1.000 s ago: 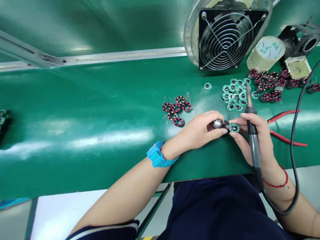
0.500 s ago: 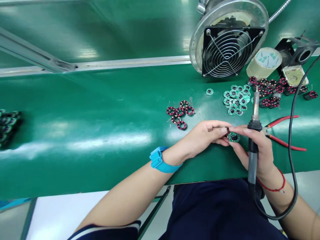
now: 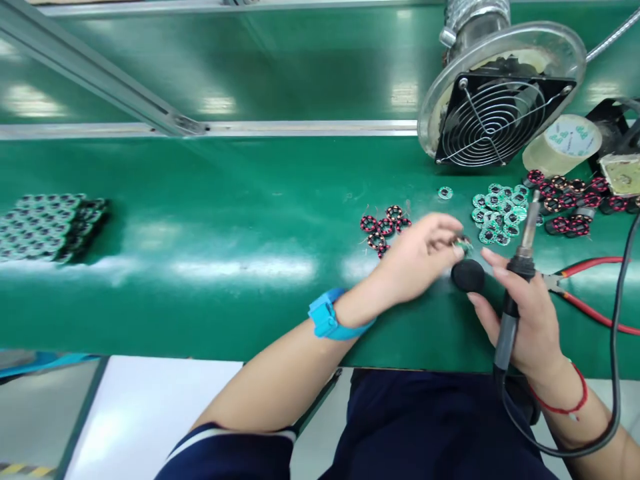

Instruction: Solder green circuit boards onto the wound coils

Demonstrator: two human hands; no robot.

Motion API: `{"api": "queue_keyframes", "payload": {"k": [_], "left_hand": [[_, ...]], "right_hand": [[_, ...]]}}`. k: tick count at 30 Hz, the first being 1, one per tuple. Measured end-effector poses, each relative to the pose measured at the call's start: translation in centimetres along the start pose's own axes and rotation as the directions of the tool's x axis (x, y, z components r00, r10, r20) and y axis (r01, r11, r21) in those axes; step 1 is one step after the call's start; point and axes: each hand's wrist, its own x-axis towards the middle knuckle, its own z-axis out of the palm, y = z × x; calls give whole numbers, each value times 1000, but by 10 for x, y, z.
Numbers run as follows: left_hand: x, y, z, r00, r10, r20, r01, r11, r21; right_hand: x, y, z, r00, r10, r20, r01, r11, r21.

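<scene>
Iron (image 3: 521, 267) tucked in right hand (image 3: 539, 320), lower right, thumb and index apart, prob so they're free; left hand (image 3: 417, 260) pinches a green part (image 3: 464, 245).

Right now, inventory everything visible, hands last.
Flat workbench: one, green, underneath
Square wire-guarded fan: one, black, back right
Cylindrical tape roll: one, yellowish, beside fan
Round circuit boards: many, green, right
Stacked round boards: many, green, far left
Wound wire coils: many, red-black, centre and right
Metal pliers: one, red, right
Slim soldering iron: one, black, right hand
Small part: one, green, left hand
Round disc: one, black, between hands
Strap: one, blue, left wrist
Bracelet: one, red, right wrist
Hands: two, bare, middle right
</scene>
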Motion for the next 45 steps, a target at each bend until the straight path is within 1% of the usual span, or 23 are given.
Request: {"api": "queue_keyframes", "payload": {"k": [1,3,5,7,9,11,12,13,15,17,19,21,23,25,27,29,32,34,36,39,41,43,45], "left_hand": [[6,4,-12,991,57,-118,-49,996,72],[19,10,-41,926,174,-336,-99,969,227],[31,9,-71,867,194,-460,-23,936,351],[39,5,-97,841,150,-519,104,897,429],[40,1,-114,824,152,-546,201,822,533],[33,1,-123,793,208,-573,261,733,628],[28,2,-125,788,228,-573,279,697,661],[22,5,-126,798,228,-559,288,670,684],[11,10,-125,884,136,-447,269,635,725],[3,13,-122,968,0,-252,199,613,765],[1,13,-120,993,-87,-81,117,602,790],[2,12,-119,995,-104,2,60,594,802],[5,12,-119,996,-93,5,52,599,799],[6,14,-115,997,-41,-59,72,653,754],[6,16,-103,989,36,-143,62,776,627],[4,18,-81,986,61,-158,13,904,427],[-3,15,-40,996,-62,60,49,981,187],[-9,9,-15,980,-77,183,58,993,106],[-14,4,2,965,-73,251,57,996,71],[-17,0,10,952,-96,290,82,995,62],[-11,2,5,966,-85,245,58,992,114],[1,7,-4,990,-11,139,-27,962,271],[20,15,-15,995,91,44,-101,851,516]], "right_hand": [[-1,1,-1,1000,11,-16,-11,1000,11],[-3,3,-2,998,47,-42,-46,999,25],[-4,5,-3,995,83,-51,-81,996,42],[-5,7,-3,993,108,-49,-105,992,64],[-6,8,-3,991,125,-41,-122,989,79],[-7,9,-3,989,143,-39,-138,986,95],[-7,9,-3,988,149,-42,-144,984,103],[-8,9,-2,987,151,-48,-145,983,110],[-8,9,-2,986,153,-65,-144,982,119],[-8,9,-2,984,157,-80,-147,981,123],[-8,10,-1,983,163,-88,-151,980,130],[-9,11,-1,983,162,-89,-150,980,129],[-9,11,-1,983,158,-92,-146,982,123],[-9,11,0,983,155,-99,-143,982,121],[-8,9,0,984,144,-105,-130,982,135],[-6,6,0,985,135,-105,-118,981,154],[0,-3,0,991,111,-75,-97,982,165],[4,-9,0,996,83,-37,-76,986,149],[7,-14,1,999,51,-19,-48,993,112],[9,-15,1,999,30,-22,-30,999,27],[9,-11,1,998,64,-11,-64,998,5],[9,-4,0,991,130,10,-131,991,41],[10,4,1,983,181,38,-184,976,114]]}}
